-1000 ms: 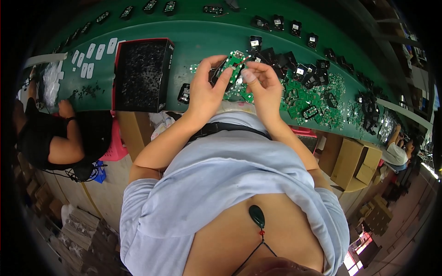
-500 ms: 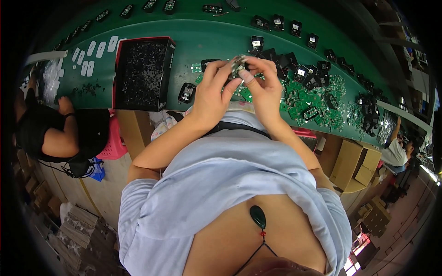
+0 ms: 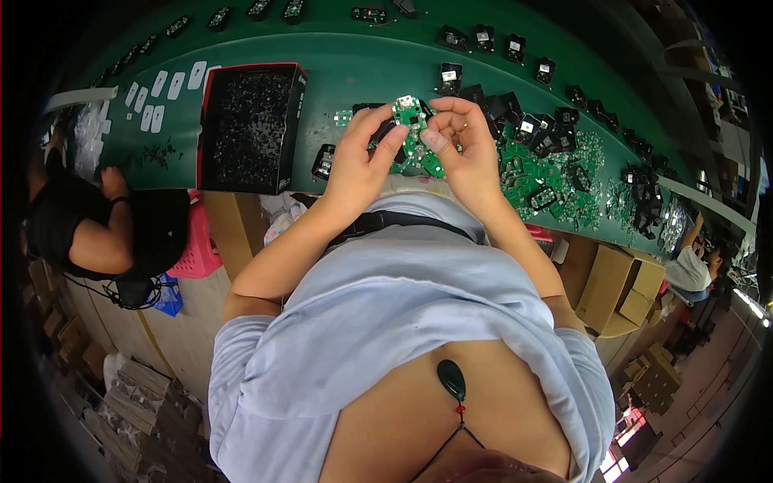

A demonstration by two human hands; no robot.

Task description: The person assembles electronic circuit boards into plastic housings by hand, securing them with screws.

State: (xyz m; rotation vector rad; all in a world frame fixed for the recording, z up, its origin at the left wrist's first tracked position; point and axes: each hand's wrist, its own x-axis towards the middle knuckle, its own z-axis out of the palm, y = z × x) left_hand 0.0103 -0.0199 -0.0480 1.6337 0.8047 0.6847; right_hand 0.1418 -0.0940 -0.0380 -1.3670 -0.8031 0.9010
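Note:
Above the near edge of the green bench, both my hands hold a green circuit board [image 3: 410, 114], its face with a silver connector at the top turned up. My left hand [image 3: 362, 157] is closed on the board's left side, thumb in front. On the other side, my right hand [image 3: 469, 153] pinches it with thumb and fingers. A dark edge shows by the right fingers; what it belongs to I cannot make out. Beside my left wrist lies a black casing with a board in it [image 3: 324, 162]. To the right of my right hand spreads a heap of loose green boards [image 3: 523, 173].
A large box of small black parts [image 3: 251, 129] stands left, with white flat plates [image 3: 159, 84] beyond it. Black casings [image 3: 555, 133] pile up at right. More casings line a raised green strip [image 3: 338, 20] at the back. A co-worker's arm [image 3: 105, 233] is at far left.
The board has been turned from a steep, blurred angle so its green face shows. My hands have moved slightly apart around it.

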